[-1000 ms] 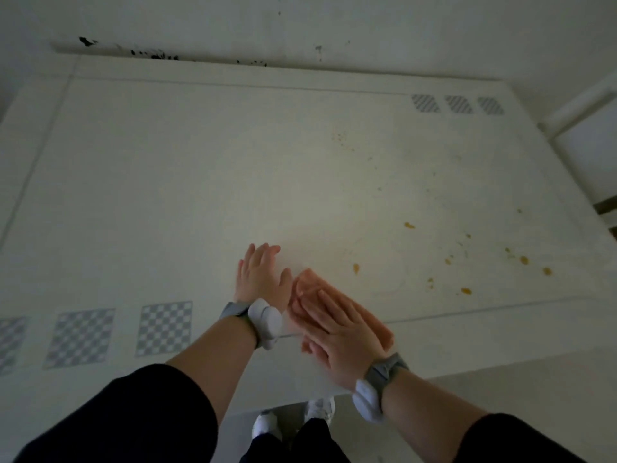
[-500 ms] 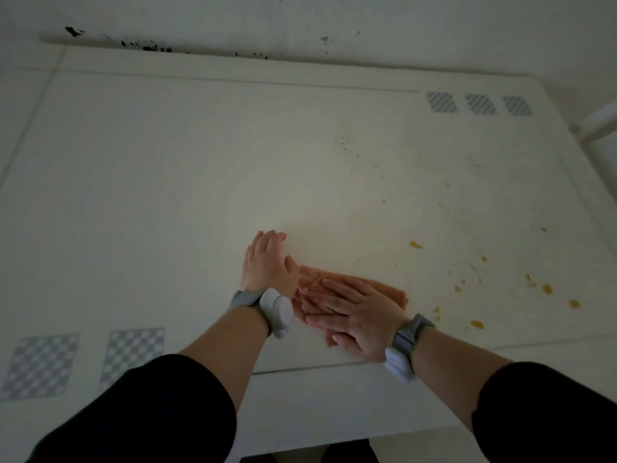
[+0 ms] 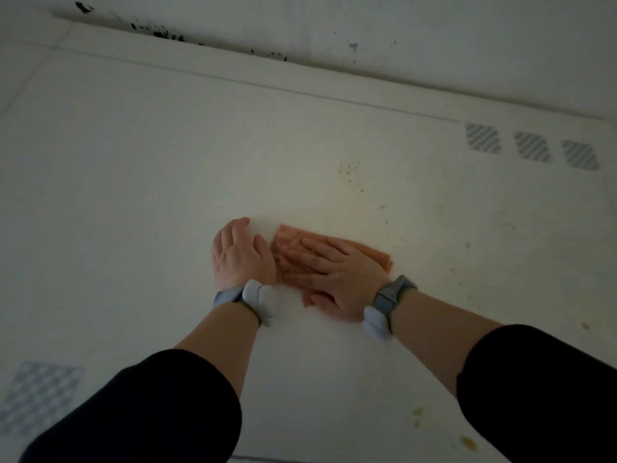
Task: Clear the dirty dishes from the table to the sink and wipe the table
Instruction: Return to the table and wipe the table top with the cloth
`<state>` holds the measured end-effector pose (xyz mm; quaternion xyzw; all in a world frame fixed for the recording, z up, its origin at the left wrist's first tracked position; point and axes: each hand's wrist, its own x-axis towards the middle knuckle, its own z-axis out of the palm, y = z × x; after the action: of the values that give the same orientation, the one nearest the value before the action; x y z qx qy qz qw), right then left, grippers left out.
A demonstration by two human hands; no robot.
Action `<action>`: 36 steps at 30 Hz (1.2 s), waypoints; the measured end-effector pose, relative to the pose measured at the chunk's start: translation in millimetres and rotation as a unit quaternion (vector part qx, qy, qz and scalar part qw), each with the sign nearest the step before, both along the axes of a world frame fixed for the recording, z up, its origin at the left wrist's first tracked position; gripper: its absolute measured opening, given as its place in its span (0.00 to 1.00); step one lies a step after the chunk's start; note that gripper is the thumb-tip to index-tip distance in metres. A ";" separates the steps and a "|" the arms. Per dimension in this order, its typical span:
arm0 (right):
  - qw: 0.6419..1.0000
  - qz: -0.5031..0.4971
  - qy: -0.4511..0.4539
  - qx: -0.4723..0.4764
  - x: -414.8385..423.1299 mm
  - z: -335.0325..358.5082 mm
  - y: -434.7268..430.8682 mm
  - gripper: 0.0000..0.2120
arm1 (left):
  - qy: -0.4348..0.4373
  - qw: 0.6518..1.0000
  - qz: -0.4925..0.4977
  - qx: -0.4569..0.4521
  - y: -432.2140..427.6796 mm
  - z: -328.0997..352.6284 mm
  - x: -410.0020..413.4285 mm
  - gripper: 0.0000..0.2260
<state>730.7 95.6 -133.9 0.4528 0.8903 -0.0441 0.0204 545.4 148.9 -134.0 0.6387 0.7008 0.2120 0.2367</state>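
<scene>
Nearest, my two black sleeves: left sleeve (image 3: 133,412) and right sleeve (image 3: 541,389), both pushed up, forearms bare and reaching forward over the table (image 3: 133,195). One checkered patch (image 3: 36,396) on the table's near left corner. Yellow-brown food stains (image 3: 469,442) on the near right, beside my right sleeve. Grey wristbands, one per wrist: left wristband (image 3: 253,299), right wristband (image 3: 387,305). My left hand (image 3: 238,253): palm down on the bare table, fingers together and pointing away from me, holding nothing, thumb just beside the cloth's left edge. My right hand (image 3: 337,275): palm down, fingers straight and spread, angled toward the left, pressing flat on the cloth (image 3: 377,255). The cloth: orange-pink, lying flat near the table's middle, mostly covered by my right hand, its corners showing beyond the fingers and past the wrist. Further off, faint speckles (image 3: 350,172) on the table. Three checkered patches (image 3: 531,147) in a row at the far right. Farthest, a pale wall (image 3: 434,45) with black marks (image 3: 167,33) along its foot.
</scene>
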 end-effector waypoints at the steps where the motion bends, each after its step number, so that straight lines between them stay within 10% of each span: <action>1: 1.000 -0.007 -0.002 0.003 7.4 -2.5 15.6 0.23 | 0.005 1.000 0.007 0.002 0.9 -1.9 1.0 0.18; 13: 0.911 -0.405 0.078 -0.017 -11.5 -4.8 74.4 0.28 | 0.109 0.994 -0.024 -0.004 2.2 -3.7 8.3 0.20; 22: 1.000 0.031 -0.002 -0.001 29.6 -1.9 0.4 0.25 | 0.147 0.989 -0.028 -0.012 3.7 -6.3 10.1 0.19; 26: 0.984 -0.175 0.008 0.005 52.8 3.2 73.6 0.26 | 0.150 0.988 -0.014 -0.009 1.8 -8.4 8.8 0.18; 30: 0.897 -0.435 0.078 -0.027 16.3 -6.8 110.4 0.27 | 0.162 0.987 -0.007 -0.006 2.7 -9.4 10.6 0.18; 36: 0.970 -0.232 0.072 -0.029 -23.4 1.7 112.5 0.27 | 0.174 0.985 -0.010 -0.014 2.4 -8.4 9.9 0.18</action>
<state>707.3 208.1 -132.2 0.6416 0.7585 -0.1060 -0.0409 555.2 151.3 -142.4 0.6694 0.7279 0.0851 0.1219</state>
